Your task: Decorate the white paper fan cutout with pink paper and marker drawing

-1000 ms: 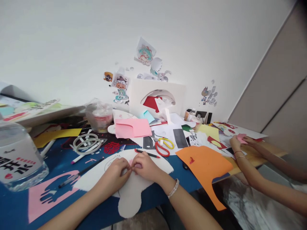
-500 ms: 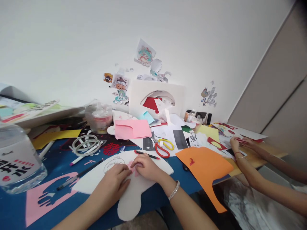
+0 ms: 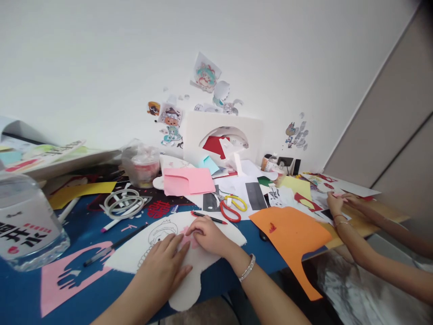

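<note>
A white fan-shaped sheet (image 3: 221, 262) with a rounded handle lies at the table's front edge. It bears a line drawing (image 3: 162, 232) of a crowned figure, partly covered by my left hand (image 3: 165, 264). That hand rests on the sheet, its fingers stretched out and slightly apart. Beside it, my right hand (image 3: 208, 237) curls its thumb and fingers at a small pink paper cut-out (image 3: 193, 242) on the sheet; the exact contact is partly hidden. Just behind the right hand, a red-and-black pen (image 3: 209, 217) lies across the sheet's upper edge.
Scissors (image 3: 231, 208) with red and yellow handles lie behind the sheet. Orange paper (image 3: 291, 230) overhangs the edge at right. A large bottle (image 3: 30, 221) and pink cut paper (image 3: 50, 289) are at left. Another person's hands (image 3: 341, 203) work at far right.
My left hand has shifted slightly toward me and its fingers have spread, uncovering more of the drawing. My right hand stays at the pink cut-out. The view has shifted a little.
</note>
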A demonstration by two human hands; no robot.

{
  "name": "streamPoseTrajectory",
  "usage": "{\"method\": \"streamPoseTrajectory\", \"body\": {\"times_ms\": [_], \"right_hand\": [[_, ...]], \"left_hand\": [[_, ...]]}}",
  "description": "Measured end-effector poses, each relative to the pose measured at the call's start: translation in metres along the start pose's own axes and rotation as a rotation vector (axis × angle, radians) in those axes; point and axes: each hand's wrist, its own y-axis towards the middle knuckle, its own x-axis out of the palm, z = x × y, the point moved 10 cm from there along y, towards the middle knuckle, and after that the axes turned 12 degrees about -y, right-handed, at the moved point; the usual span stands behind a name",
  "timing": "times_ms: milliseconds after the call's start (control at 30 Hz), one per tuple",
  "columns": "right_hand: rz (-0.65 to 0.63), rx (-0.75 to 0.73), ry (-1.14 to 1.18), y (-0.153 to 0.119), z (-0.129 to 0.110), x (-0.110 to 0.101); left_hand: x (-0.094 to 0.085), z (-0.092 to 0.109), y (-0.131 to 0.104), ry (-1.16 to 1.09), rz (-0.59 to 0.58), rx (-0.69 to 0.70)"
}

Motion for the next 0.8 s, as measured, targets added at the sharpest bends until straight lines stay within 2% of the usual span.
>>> {"method": "streamPoseTrajectory", "body": {"times_ms": [267,500,700,800], "right_hand": [[0.014,-0.002,-0.001,-0.002,-0.002,-0.002],[0.100,0.136,0.082,0.000,0.017,-0.007],[0.159,0.172,0.187,0.000,0.028,-0.007],[0.196,0.169,0.175,-0.001,0.031,-0.009]], "left_hand": [[-0.003,0.019,0.002,0.057,0.064,0.003],[-0.009,0.013,-0.014,0.077,0.190,-0.054],[-0.004,0.018,-0.014,0.062,0.135,-0.017],[-0.004,0.020,-0.014,0.087,0.147,0.021]]}}
